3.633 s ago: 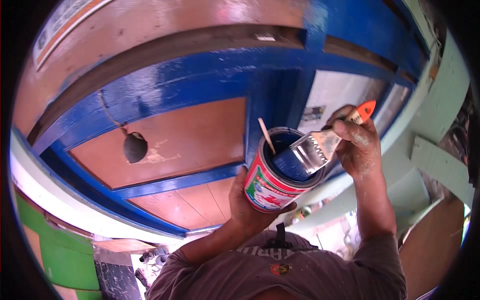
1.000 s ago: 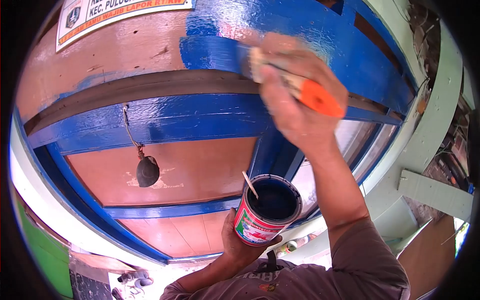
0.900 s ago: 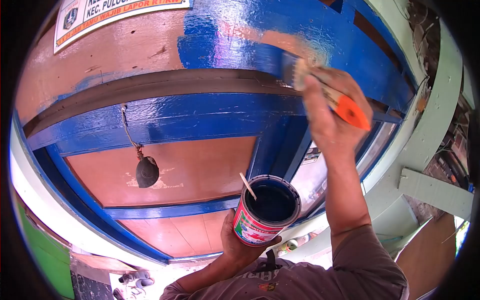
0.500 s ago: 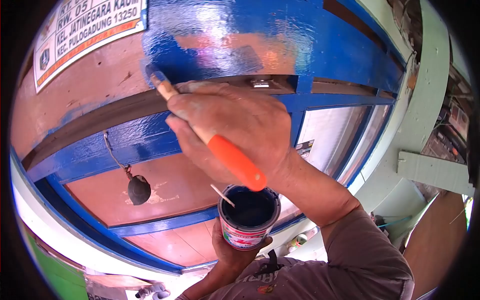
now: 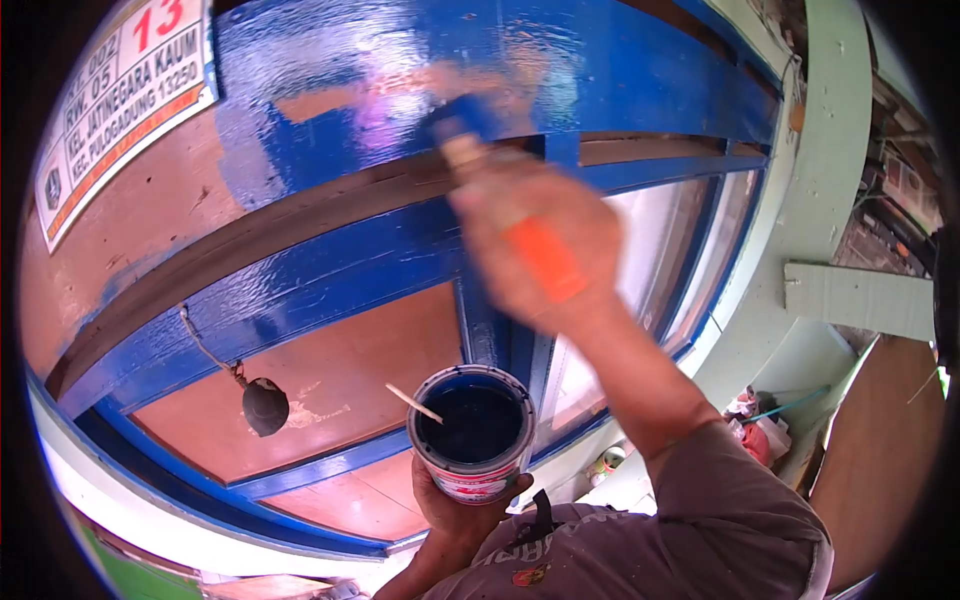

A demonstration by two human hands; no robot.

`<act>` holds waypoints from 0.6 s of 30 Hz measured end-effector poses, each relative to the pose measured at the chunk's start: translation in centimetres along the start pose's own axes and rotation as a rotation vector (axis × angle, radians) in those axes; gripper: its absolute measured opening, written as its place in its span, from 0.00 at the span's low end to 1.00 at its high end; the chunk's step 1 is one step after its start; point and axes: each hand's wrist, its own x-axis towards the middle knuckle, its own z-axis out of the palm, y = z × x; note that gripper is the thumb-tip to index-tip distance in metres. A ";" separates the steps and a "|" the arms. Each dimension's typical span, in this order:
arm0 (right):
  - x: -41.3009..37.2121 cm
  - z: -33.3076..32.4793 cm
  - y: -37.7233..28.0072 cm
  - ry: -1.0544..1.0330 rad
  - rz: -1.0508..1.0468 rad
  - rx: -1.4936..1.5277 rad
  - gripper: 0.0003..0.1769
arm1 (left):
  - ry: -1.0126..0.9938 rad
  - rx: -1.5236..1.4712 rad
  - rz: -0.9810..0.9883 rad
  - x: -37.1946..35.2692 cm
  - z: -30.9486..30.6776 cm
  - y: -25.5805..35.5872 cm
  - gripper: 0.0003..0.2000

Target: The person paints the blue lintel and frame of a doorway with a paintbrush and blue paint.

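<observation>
Uppermost, the panel (image 5: 660, 75), partly blue, appears mid-coating; its brown patches (image 5: 318, 102) would call for even strokes. At the panel's left end, the sign (image 5: 150, 90) reads "13", "RW. 05", "JATINEGARA KAUM", "PULOGADUNG 13250". Below the panel, the left hand (image 5: 452, 508) cups the paint can (image 5: 468, 478), brand unreadable. Near the panel's lower edge, the right hand (image 5: 555, 235) grips the motion-blurred brush (image 5: 462, 150).

This looks like the front of a home, because a sign (image 5: 130, 110) with a big red 13 and street words is on the wall at the upper left, over a wood door (image 5: 320, 380) with blue edges, near a window (image 5: 650, 240) at the right.
</observation>
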 end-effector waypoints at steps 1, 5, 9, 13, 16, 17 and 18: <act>0.0 1.7 -1.0 0.067 -0.016 0.245 0.11 | 0.010 -0.002 0.008 0.1 0.2 -0.1 0.35; 2.0 1.9 -2.1 0.125 -0.046 0.290 0.10 | -0.186 -0.110 -0.053 0.7 1.4 -0.1 0.35; 0.4 -2.6 3.9 0.126 0.255 0.201 0.04 | -0.113 -0.063 -0.028 0.8 0.6 -0.4 0.35; -0.7 -5.4 5.9 0.225 0.171 -0.111 0.04 | -0.120 -0.095 -0.058 0.7 0.6 -0.3 0.36; -0.8 -2.8 4.3 0.134 0.159 0.002 0.06 | -0.096 -0.074 -0.058 0.8 0.1 -0.6 0.38; -0.7 -1.0 3.2 0.111 0.064 -0.035 0.09 | -0.143 -0.125 -0.079 1.0 0.2 -0.7 0.39; -0.3 0.3 2.5 0.104 -0.028 0.029 0.10 | -0.167 -0.146 -0.088 1.2 0.5 -0.6 0.39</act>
